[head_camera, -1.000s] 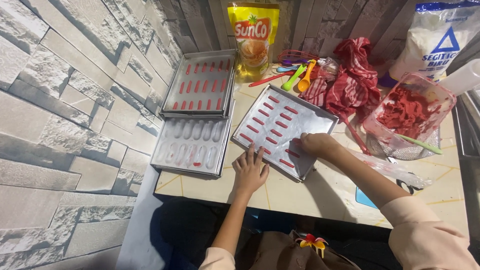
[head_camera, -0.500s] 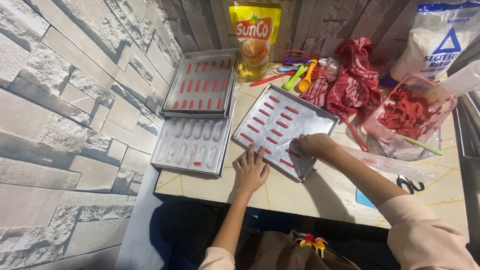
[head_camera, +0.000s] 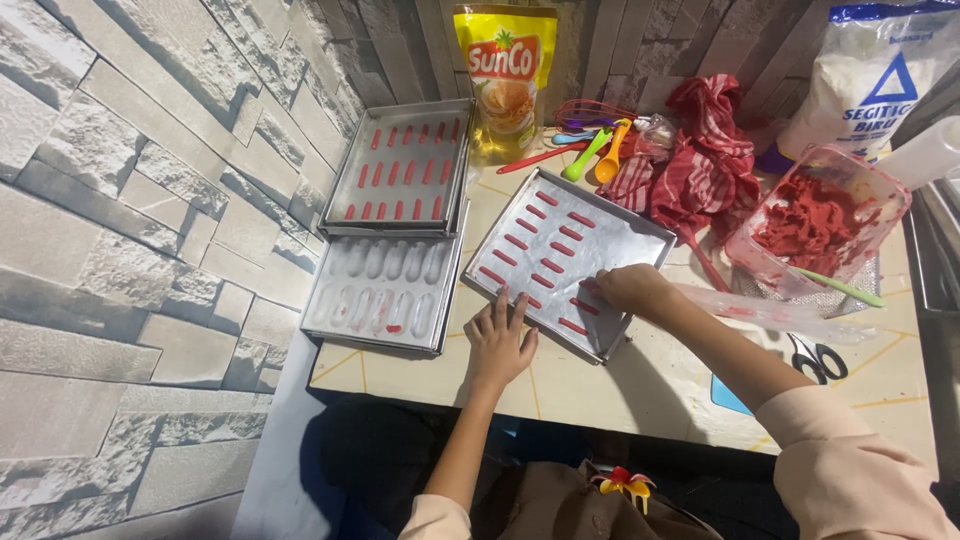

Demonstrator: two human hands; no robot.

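Grey stone-pattern walls close in a tiled table (head_camera: 620,400) on which three baking trays are laid out. The nearest tray (head_camera: 640,228) is set at an angle, so that its near corner comes within reach of both hands. The left hand (head_camera: 500,340) is spread flat, fingers apart, on the table and over the tray's lower edge, apparently to keep the tray from sliding. The right hand (head_camera: 630,290) is curled, fingertips down, on a red dough strip (head_camera: 590,286) near the tray's right edge; whether the strip is pinched or only pressed cannot be told. Rows of red strips are spaced apart across the tray. A clear tub of red dough (head_camera: 815,225) is kept just to the right, with scissors (head_camera: 815,357) lying beside the forearm. Two further trays (head_camera: 395,225) are pushed to the wall, the far one filled. Compared with half a second ago, almost nothing is changed: both hands are found in the same places.
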